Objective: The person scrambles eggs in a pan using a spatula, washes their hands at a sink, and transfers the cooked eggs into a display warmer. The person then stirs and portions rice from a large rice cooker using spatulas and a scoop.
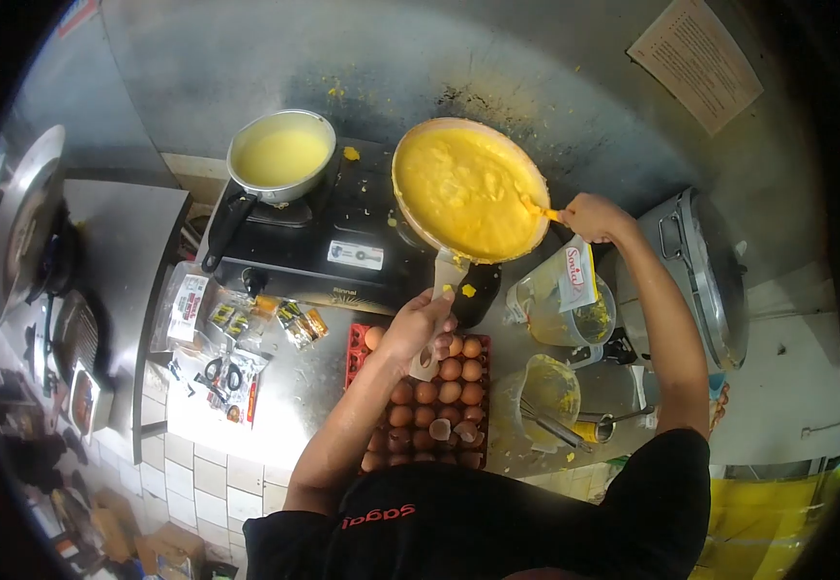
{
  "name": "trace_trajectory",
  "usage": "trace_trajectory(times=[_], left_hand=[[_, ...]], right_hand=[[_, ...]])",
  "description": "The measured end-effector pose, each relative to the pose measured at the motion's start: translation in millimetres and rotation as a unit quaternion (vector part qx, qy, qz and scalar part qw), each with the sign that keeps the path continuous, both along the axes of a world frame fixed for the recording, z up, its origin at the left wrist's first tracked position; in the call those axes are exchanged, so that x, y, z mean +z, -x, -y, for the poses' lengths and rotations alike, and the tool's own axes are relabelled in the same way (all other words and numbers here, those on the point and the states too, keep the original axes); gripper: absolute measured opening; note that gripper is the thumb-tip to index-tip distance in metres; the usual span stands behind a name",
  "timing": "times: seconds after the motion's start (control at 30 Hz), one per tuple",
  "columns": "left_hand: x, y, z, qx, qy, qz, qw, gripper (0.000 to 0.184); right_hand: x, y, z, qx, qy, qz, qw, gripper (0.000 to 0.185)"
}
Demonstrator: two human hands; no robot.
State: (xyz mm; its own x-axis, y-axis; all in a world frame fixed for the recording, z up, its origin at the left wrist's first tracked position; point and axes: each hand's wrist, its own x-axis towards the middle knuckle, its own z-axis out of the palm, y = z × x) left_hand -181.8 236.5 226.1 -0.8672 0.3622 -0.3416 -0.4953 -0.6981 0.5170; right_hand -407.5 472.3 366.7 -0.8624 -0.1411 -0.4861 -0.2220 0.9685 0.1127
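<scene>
Where eggs lie nearest: a red tray (353, 360) of brown eggs (450, 369) on the steel bench (289, 401), with broken shells (440, 429) on top.
Left hand (418, 333): fingers wrapped around the pale handle (451, 274) of the pan (397, 193).
Right hand (594, 217): fingers closed about an orange utensil (549, 213), its tip in the yellow mixture (463, 188) at the pan's right edge.
Pan: over the right side of the black stove (371, 208); contact with the burner cannot be told.
Pot (311, 184): on the stove's left side, holding pale yellow liquid.
Wall (371, 48): grey, spattered behind the pan.
</scene>
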Motion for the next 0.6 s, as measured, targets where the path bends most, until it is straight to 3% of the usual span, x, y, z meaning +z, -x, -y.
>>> trace_trajectory(times=[0.13, 0.23, 0.33, 0.47, 0.6], left_hand=[[0.3, 0.8, 0.7, -0.001, -0.013, 0.005, 1.000, 0.014], [2.3, 0.6, -0.6, 0.000, -0.012, 0.007, 1.000, 0.014], [-1.6, 0.4, 0.2, -0.001, -0.014, 0.002, 1.000, 0.014], [-3.9, 1.0, -0.8, 0.001, -0.015, -0.005, 1.000, 0.014], [3.2, -0.2, 1.8, -0.003, -0.019, 0.010, 1.000, 0.014]], right_hand=[[16.7, -22.2, -0.2, -0.042, 0.077, 0.094, 0.992, 0.036], [36.5, -44.4, 19.0, 0.038, 0.043, 0.077, 0.995, 0.029], [43.6, -44.1, 13.1, 0.226, 0.038, -0.009, 0.973, 0.022], [93.8, -68.5, 36.5, 0.236, 0.003, -0.061, 0.970, 0.023], [107.6, -71.2, 49.5, 0.293, -0.040, -0.157, 0.942, 0.032]])
